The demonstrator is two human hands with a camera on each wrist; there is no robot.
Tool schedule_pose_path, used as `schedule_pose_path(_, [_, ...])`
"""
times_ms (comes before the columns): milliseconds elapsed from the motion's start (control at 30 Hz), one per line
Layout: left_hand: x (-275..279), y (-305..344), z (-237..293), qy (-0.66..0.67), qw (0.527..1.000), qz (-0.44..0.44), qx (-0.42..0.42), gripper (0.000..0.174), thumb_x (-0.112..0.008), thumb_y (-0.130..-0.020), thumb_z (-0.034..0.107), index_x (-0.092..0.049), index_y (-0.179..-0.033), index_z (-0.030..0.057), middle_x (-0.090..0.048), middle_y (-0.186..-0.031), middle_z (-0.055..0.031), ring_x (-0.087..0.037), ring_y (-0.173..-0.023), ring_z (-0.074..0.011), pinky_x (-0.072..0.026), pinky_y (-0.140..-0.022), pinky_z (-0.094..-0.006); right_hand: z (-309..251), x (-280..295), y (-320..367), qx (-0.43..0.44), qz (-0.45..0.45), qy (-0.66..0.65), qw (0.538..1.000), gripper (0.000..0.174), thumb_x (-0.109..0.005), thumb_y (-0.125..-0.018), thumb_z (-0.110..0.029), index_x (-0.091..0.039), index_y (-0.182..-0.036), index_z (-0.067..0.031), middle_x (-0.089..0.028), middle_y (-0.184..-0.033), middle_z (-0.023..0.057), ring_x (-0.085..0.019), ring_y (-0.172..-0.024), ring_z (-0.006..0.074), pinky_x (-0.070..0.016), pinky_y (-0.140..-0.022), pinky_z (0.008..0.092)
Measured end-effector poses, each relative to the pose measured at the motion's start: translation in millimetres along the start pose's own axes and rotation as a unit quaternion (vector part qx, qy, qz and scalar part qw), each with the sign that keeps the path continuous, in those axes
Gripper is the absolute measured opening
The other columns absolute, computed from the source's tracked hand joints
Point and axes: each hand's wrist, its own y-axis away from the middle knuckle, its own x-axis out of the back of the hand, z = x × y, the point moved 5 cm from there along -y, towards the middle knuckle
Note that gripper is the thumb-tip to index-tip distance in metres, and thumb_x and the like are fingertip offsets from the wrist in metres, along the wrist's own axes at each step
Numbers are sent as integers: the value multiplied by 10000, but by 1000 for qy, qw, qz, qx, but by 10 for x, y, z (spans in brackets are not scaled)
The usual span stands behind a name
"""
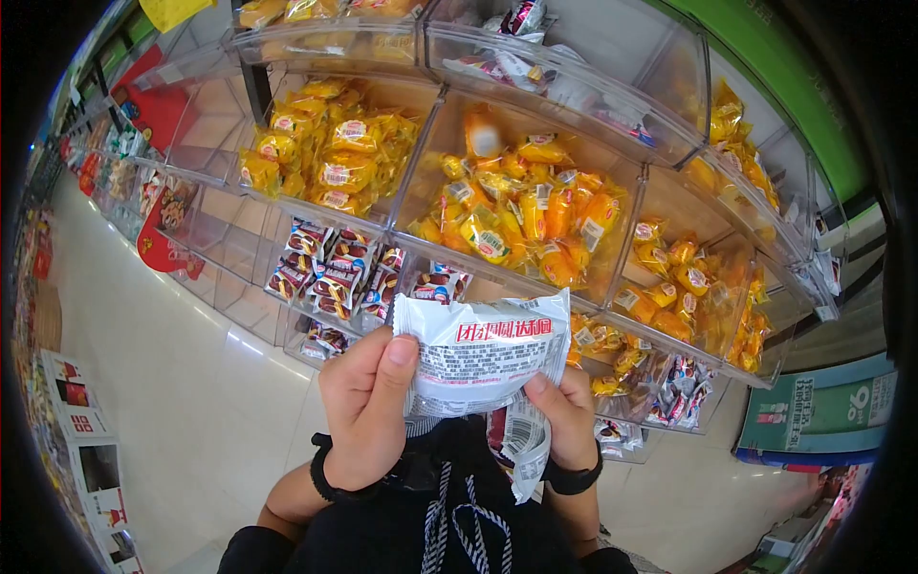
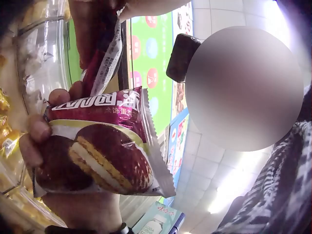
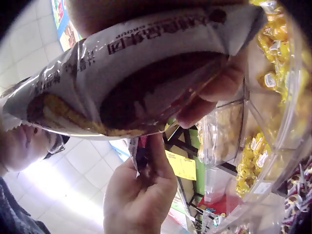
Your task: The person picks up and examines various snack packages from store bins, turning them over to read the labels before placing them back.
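A white packet (image 1: 483,359) with red print is held up between both hands, its text side toward the head camera. My left hand (image 1: 368,407) grips its left end, thumb on top. On its lower right edge lies the thumb of my right hand (image 1: 566,416), the other fingers behind. A second packet (image 1: 526,440), dark red and silver, hangs below beside the right hand. The underside of the held packet (image 2: 92,161) has a picture of chocolate-coated pies, with fingertips along one edge. In the right wrist view the packet (image 3: 146,83) fills the upper part.
Clear shelf bins ahead hold yellow-wrapped snacks (image 1: 354,158), orange-yellow packets (image 1: 535,215) and, lower down, red and white packets (image 1: 335,277). Silver packets (image 1: 574,86) lie in an upper bin. Tiled floor (image 1: 191,373) shows at left; a green box (image 1: 822,407) stands at right.
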Motion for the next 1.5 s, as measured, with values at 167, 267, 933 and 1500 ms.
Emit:
schedule_pose_path(167, [-24, -22, -5, 13, 999, -2, 31, 290, -428, -871, 194, -528, -739, -45, -481, -607, 35, -356, -559, -10, -293, -478, -171, 44, 26, -6, -24, 9, -19, 1000, 265, -491, -829, -182, -545, -970, 36, -587, -871, 60, -542, -753, 101, -427, -672, 224])
schedule_pose_path(267, [-13, -24, -59, 27, 997, -16, 64, 281, -413, -873, 184, -521, -771, -55, -507, -660, 0, -409, -591, -26, -330, -519, -177, 51, 34, -9, -28, 25, -33, 999, 263, -491, -826, -189, -550, -950, 35, -590, -840, 64, -551, -716, 109, -435, -640, 222])
schedule_pose_path(933, [-46, -29, -39, 29, 998, -26, 53, 291, -420, -874, 193, -544, -802, -60, -498, -633, 20, -386, -561, -13, -311, -481, -169, 32, 19, -11, -2, 48, -77, 996, 260, -490, -820, -173, -535, -986, 21, -588, -873, 77, -558, -740, 123, -436, -662, 231])
schedule_pose_path(1500, [-63, -96, 134, -1, 999, -15, -45, 295, -404, -868, 173, -488, -1033, -56, -573, -839, -97, -517, -715, -89, -394, -603, -200, -71, 61, 35, 56, 62, -40, 996, 261, -483, -830, -170, -521, -1002, 23, -575, -910, 67, -540, -790, 117, -424, -709, 246])
